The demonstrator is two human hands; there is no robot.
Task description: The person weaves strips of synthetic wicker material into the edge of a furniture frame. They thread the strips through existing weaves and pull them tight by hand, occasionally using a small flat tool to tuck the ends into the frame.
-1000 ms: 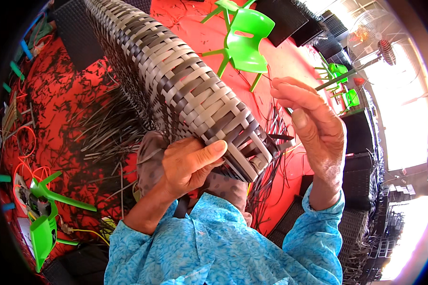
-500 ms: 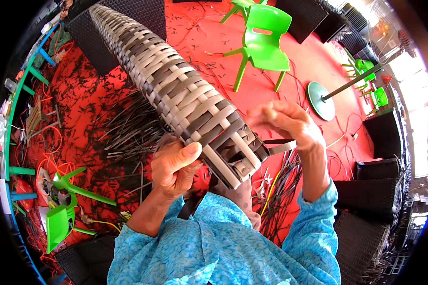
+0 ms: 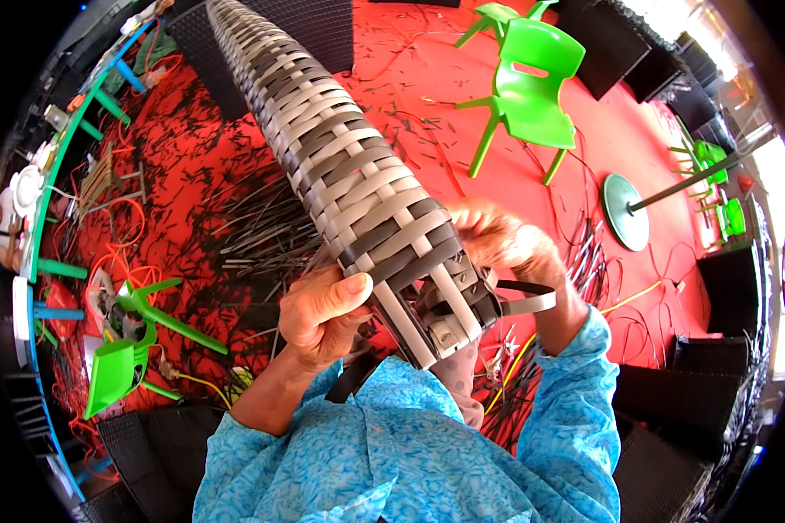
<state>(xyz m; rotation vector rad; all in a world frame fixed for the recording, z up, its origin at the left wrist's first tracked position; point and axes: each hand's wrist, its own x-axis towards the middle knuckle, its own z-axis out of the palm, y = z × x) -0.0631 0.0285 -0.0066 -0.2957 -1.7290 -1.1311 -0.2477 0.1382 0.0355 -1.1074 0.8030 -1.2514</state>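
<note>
At far left, a green-edged table (image 3: 36,247) with small pale items (image 3: 28,188), too small to tell any containers or contents. Left hand (image 3: 323,312) pinching, thumb uppermost, the left edge of a long, grey-brown, woven flat-strip piece (image 3: 353,161), slanting across mid-view. Probably light, stiff, smooth; best gripped by its framed edges. Right hand (image 3: 508,241) curled at its right side, blurred; cannot tell whether pinching.
</note>
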